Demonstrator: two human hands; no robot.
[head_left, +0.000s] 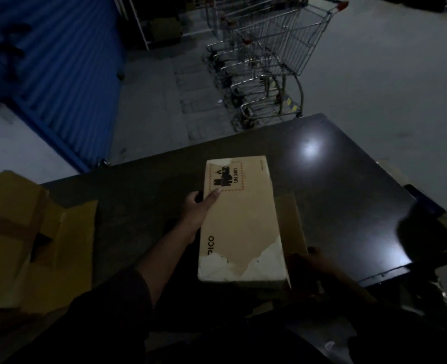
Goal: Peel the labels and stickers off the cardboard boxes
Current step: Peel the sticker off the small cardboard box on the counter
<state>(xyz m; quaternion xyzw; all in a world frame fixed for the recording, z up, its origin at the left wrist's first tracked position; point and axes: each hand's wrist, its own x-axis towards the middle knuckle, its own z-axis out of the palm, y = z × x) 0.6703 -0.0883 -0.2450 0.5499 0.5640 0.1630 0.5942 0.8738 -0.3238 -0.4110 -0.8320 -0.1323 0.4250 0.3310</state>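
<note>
Head view shows the cardboard box [243, 219] lying on the dark table [348, 179], its long axis running away from the person. Left hand [200, 208] grips the left edge, one finger reaching up-right onto the hazard label [226, 177] at the far end, so it is nearer. Right hand [311, 269] holds the near right corner; its fingers are too dark to read

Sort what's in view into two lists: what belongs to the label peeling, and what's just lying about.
Part of the job:
- cardboard box
- battery label, printed UN 3481
- left hand, thumb on box top
- right hand, at near right corner

Lying about:
- open cartons
- shopping trolleys
- dark table
</note>
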